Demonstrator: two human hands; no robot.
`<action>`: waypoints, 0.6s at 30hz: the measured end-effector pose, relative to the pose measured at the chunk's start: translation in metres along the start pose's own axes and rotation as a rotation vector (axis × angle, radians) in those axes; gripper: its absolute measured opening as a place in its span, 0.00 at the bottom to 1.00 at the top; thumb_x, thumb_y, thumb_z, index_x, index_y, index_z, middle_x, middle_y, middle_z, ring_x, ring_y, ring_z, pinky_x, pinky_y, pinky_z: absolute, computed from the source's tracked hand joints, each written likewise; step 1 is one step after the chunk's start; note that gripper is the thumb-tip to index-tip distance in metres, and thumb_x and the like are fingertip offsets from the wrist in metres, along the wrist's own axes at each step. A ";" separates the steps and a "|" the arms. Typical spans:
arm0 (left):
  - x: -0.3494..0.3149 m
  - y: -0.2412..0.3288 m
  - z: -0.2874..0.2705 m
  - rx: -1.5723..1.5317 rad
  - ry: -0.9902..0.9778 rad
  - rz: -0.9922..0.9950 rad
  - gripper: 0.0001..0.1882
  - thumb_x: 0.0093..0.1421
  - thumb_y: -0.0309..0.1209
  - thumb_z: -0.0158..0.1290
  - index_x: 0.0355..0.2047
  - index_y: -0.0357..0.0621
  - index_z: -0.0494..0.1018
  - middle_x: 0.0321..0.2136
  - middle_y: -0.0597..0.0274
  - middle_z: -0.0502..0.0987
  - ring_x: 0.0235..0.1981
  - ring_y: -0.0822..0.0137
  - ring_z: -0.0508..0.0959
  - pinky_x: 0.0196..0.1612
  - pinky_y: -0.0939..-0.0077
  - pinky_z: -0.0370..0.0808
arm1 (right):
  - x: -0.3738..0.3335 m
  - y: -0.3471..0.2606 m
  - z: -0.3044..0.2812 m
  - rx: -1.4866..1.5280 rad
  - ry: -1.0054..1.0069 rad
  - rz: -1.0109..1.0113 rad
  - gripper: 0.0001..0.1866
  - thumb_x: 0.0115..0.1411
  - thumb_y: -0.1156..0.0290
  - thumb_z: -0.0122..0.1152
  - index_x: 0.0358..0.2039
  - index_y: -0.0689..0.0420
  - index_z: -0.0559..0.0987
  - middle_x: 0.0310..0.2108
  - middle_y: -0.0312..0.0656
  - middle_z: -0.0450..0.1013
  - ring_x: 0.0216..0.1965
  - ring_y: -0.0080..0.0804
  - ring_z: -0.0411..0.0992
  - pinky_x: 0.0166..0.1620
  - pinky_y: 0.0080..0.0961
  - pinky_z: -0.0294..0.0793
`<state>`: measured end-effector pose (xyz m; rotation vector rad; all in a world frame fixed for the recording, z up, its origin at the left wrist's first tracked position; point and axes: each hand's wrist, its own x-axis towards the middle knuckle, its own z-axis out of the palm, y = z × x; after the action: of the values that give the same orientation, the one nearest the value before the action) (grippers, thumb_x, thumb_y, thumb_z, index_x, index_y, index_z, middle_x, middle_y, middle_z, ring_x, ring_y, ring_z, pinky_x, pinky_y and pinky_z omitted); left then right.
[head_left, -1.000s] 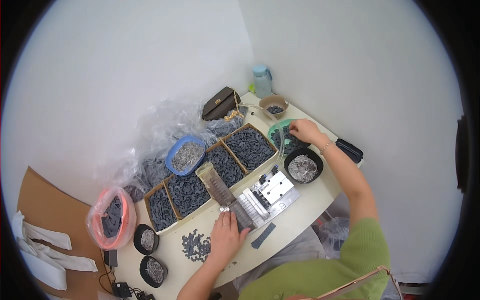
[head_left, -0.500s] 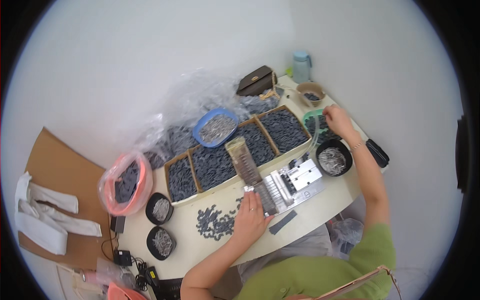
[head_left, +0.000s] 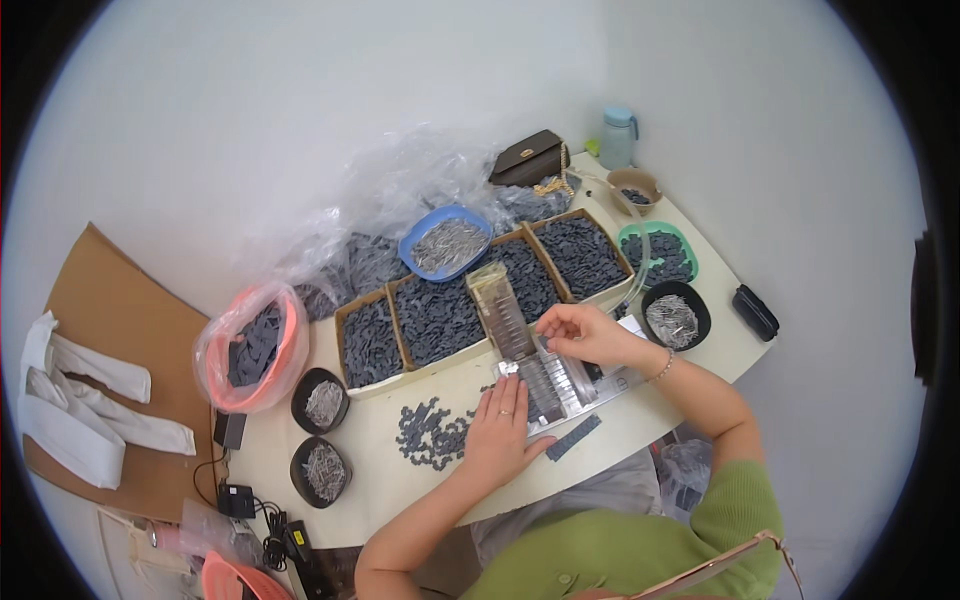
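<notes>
My left hand (head_left: pixel 497 430) lies with its fingers stretched out on the left edge of a silver metal jig (head_left: pixel 607 391), beside rows of dark parts in its slots. Above the jig's middle is my right hand (head_left: pixel 590 335), fingers curled together in a pinch; whatever they hold is too small to make out. A clear ribbed plastic chute (head_left: pixel 502 312) stands at the jig's far end, leaning over the box edge. A dark flat strip (head_left: pixel 574 438) lies on the table in front of the jig. Left of my left hand, small dark pieces (head_left: pixel 432 435) are scattered.
Behind the jig is a divided cardboard box (head_left: pixel 405 377) of dark pieces, with a blue tray (head_left: pixel 446 243) of metal pins on it. Black bowls (head_left: pixel 670 316) of pins and a green tray (head_left: pixel 692 262) stand right. More black bowls (head_left: pixel 322 402) and a pink basket (head_left: pixel 290 375) stand left.
My right hand has come from the green tray, left and nearer, to above the metal jig. My left hand stays on the jig's left edge. The whole view has shifted slightly.
</notes>
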<state>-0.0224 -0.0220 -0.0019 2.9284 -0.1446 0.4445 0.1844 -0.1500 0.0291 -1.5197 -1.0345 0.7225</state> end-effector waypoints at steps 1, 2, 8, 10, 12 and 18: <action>-0.002 0.000 0.002 0.014 -0.003 -0.006 0.45 0.53 0.55 0.55 0.55 0.24 0.61 0.56 0.35 0.63 0.59 0.43 0.63 0.61 0.51 0.60 | 0.002 0.001 0.008 -0.175 -0.011 -0.091 0.09 0.54 0.79 0.59 0.37 0.61 0.78 0.35 0.37 0.74 0.35 0.27 0.74 0.39 0.22 0.75; -0.002 0.000 0.004 0.029 -0.005 -0.009 0.45 0.53 0.56 0.55 0.55 0.24 0.61 0.56 0.35 0.62 0.60 0.43 0.63 0.61 0.52 0.59 | 0.003 0.002 0.016 -0.350 -0.018 -0.187 0.09 0.53 0.79 0.59 0.37 0.60 0.78 0.34 0.39 0.74 0.35 0.31 0.74 0.38 0.23 0.75; 0.001 0.003 0.006 0.076 -0.020 -0.029 0.46 0.52 0.57 0.55 0.55 0.24 0.61 0.56 0.36 0.63 0.60 0.44 0.62 0.61 0.53 0.59 | 0.007 0.016 0.054 -1.053 0.011 -0.702 0.08 0.47 0.70 0.55 0.28 0.58 0.76 0.28 0.38 0.71 0.33 0.34 0.72 0.34 0.28 0.73; 0.000 0.002 0.007 0.090 -0.050 -0.017 0.46 0.51 0.57 0.55 0.55 0.24 0.62 0.56 0.37 0.63 0.59 0.45 0.62 0.60 0.54 0.59 | 0.003 0.014 0.056 -1.094 -0.024 -0.694 0.08 0.47 0.71 0.55 0.29 0.58 0.75 0.28 0.38 0.71 0.33 0.33 0.72 0.35 0.26 0.73; -0.001 0.001 0.005 0.090 -0.051 -0.003 0.46 0.50 0.55 0.57 0.55 0.25 0.62 0.56 0.36 0.62 0.59 0.44 0.62 0.60 0.55 0.59 | 0.000 0.015 0.057 -1.100 -0.030 -0.706 0.08 0.47 0.71 0.55 0.29 0.59 0.75 0.28 0.38 0.71 0.33 0.32 0.72 0.35 0.26 0.73; 0.006 0.002 -0.004 -0.017 -0.070 -0.017 0.44 0.49 0.48 0.61 0.55 0.24 0.60 0.58 0.34 0.58 0.59 0.39 0.60 0.61 0.54 0.58 | -0.015 0.009 0.033 -0.970 0.090 -0.658 0.13 0.50 0.71 0.58 0.38 0.57 0.77 0.32 0.38 0.73 0.39 0.36 0.72 0.39 0.30 0.74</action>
<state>-0.0179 -0.0233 0.0036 2.9275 -0.1313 0.3374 0.1508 -0.1490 0.0120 -1.7811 -1.8240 -0.3867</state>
